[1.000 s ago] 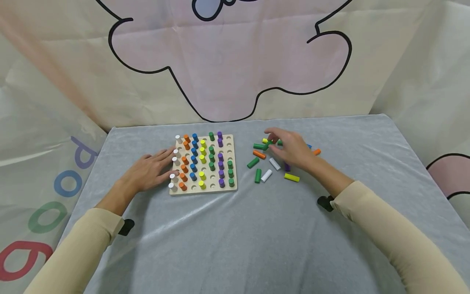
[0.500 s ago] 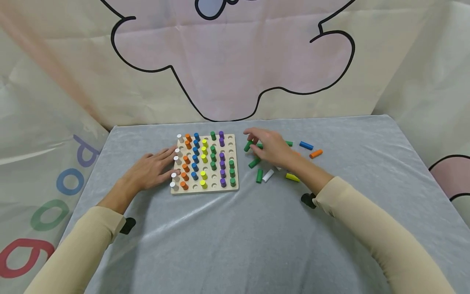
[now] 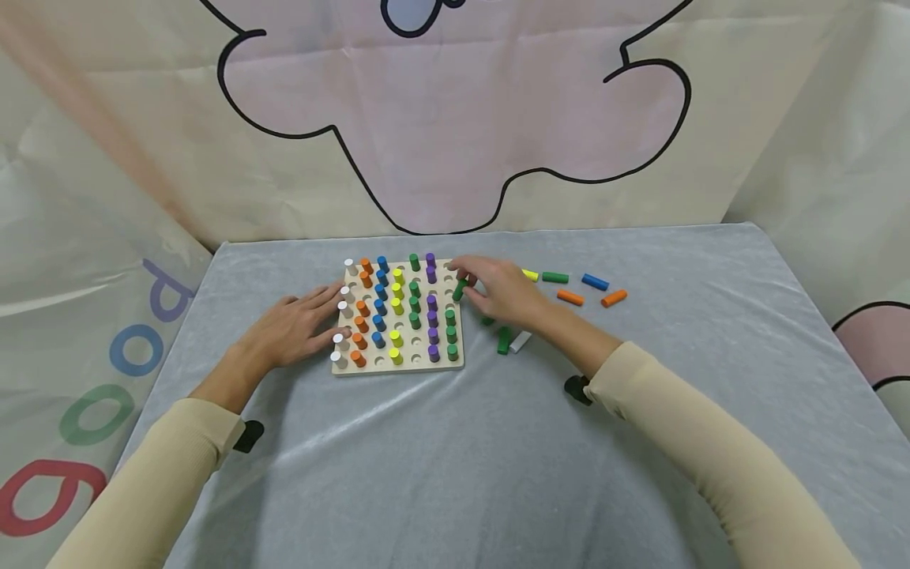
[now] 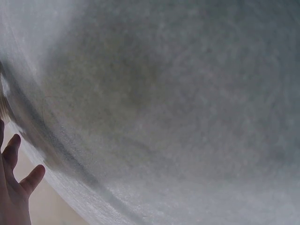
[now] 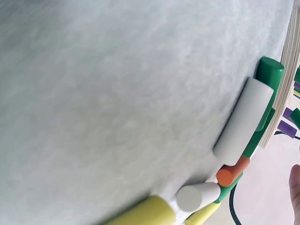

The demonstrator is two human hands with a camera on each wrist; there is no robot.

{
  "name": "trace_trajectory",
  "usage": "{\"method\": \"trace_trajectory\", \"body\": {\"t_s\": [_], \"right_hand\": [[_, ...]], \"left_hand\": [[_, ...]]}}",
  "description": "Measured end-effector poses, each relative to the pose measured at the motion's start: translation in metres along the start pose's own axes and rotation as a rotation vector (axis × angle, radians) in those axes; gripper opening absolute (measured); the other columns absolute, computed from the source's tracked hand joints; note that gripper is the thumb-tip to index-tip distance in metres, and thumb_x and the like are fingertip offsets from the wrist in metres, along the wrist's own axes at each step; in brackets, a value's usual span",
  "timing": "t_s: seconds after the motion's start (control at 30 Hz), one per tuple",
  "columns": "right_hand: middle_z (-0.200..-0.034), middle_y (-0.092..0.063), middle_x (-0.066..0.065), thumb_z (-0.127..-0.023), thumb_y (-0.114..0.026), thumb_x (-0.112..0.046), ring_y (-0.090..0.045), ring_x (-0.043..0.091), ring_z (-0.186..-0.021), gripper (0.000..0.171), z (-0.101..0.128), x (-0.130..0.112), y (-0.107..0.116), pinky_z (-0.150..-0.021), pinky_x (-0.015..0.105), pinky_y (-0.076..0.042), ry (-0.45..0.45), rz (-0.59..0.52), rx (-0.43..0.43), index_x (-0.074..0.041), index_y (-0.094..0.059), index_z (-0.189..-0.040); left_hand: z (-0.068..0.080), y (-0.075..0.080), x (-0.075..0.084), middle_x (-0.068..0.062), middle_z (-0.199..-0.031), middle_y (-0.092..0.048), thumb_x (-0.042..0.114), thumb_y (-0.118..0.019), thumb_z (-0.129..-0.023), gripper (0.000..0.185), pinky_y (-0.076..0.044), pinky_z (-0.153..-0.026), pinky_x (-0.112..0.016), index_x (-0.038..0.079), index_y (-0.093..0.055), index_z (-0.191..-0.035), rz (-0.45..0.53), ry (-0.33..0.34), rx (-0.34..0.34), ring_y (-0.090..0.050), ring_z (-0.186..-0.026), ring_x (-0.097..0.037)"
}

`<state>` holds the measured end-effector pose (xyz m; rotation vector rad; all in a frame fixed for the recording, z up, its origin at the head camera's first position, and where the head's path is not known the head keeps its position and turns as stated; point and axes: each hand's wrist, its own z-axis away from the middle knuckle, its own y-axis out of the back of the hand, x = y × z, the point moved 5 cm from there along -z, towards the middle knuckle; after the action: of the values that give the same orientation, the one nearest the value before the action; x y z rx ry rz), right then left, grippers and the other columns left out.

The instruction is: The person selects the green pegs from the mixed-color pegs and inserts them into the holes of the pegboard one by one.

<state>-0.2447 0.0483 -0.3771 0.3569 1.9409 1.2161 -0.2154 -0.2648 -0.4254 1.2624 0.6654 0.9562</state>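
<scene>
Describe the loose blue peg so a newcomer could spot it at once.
In the head view, start at the wooden pegboard on the grey tablecloth and go right, past the right hand. There the blue peg lies on its side between a green peg and an orange peg. It is the only blue one visible lying loose; the other blue pegs stand in the board.

Around a grey-draped table (image 3: 455, 474) hang a cream sheet (image 3: 746, 118) with a black-outlined pink shape (image 3: 441, 126) at 12 o'clock, a glossy sheet (image 3: 57, 300) with coloured letters (image 3: 114, 348) at 9 o'clock, and a pale sheet (image 3: 839, 158) with a black-edged pink patch (image 3: 881, 341) at 3 o'clock.
</scene>
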Motion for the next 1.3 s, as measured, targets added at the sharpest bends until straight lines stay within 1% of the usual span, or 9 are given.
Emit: {"method": "trace_trajectory", "body": {"t_s": [0.1,0.4,0.73,0.9,1.03,1.3], "right_hand": [[-0.112,-0.069,0.007,-0.094,-0.067,-0.005,-0.063,0.019,-0.097,0.042,-0.001,-0.002,-0.003,-0.086,0.036,-0.052,0.006,-0.005,-0.011,-0.006,-0.057,-0.135],[-0.110,-0.068,0.006,-0.093,-0.067,-0.003,-0.063,0.018,-0.097,0.043,-0.003,-0.007,-0.012,-0.087,0.034,-0.052,0.023,0.006,-0.047,-0.007,-0.056,-0.135],[-0.108,-0.068,0.003,-0.093,-0.066,-0.003,-0.060,0.016,-0.089,0.041,-0.005,-0.010,-0.017,-0.079,0.032,-0.051,0.039,0.006,-0.075,-0.008,-0.059,-0.133],[-0.112,-0.069,0.004,-0.093,-0.066,-0.003,-0.062,0.017,-0.093,0.042,-0.004,-0.011,-0.019,-0.084,0.033,-0.051,0.039,0.012,-0.099,-0.008,-0.058,-0.134],[-0.111,-0.069,0.004,-0.093,-0.066,-0.003,-0.062,0.017,-0.095,0.040,-0.005,-0.012,-0.021,-0.087,0.034,-0.051,0.039,0.011,-0.109,-0.008,-0.059,-0.133],[-0.113,-0.069,0.003,-0.094,-0.065,-0.004,-0.063,0.018,-0.098,0.040,-0.005,-0.012,-0.023,-0.090,0.035,-0.051,0.026,0.015,-0.114,-0.009,-0.059,-0.134]], "left_hand": [[0.000,0.000,0.000,-0.011,-0.165,-0.017,0.062,-0.042,-0.099,0.083,-0.034,-0.107,-0.061,0.007,-0.022,-0.158,-0.003,-0.001,-0.002,-0.027,-0.147,-0.036],[0.001,-0.001,0.000,-0.013,-0.165,-0.016,0.062,-0.041,-0.099,0.083,-0.033,-0.108,-0.062,0.007,-0.022,-0.158,0.001,0.008,-0.020,-0.026,-0.147,-0.038],[0.000,-0.002,0.000,-0.012,-0.165,-0.016,0.062,-0.041,-0.100,0.083,-0.033,-0.108,-0.062,0.007,-0.023,-0.158,0.000,0.002,-0.015,-0.027,-0.147,-0.037],[0.001,-0.001,0.000,-0.012,-0.165,-0.016,0.062,-0.041,-0.100,0.082,-0.032,-0.108,-0.063,0.006,-0.023,-0.158,0.003,0.000,-0.012,-0.026,-0.147,-0.037],[0.001,-0.001,0.000,-0.013,-0.165,-0.015,0.062,-0.040,-0.100,0.083,-0.032,-0.108,-0.063,0.006,-0.023,-0.158,0.005,0.003,-0.018,-0.025,-0.148,-0.037],[0.000,-0.001,0.000,-0.012,-0.165,-0.016,0.061,-0.041,-0.100,0.082,-0.033,-0.108,-0.062,0.006,-0.024,-0.158,0.008,-0.006,-0.007,-0.026,-0.148,-0.037]]}}
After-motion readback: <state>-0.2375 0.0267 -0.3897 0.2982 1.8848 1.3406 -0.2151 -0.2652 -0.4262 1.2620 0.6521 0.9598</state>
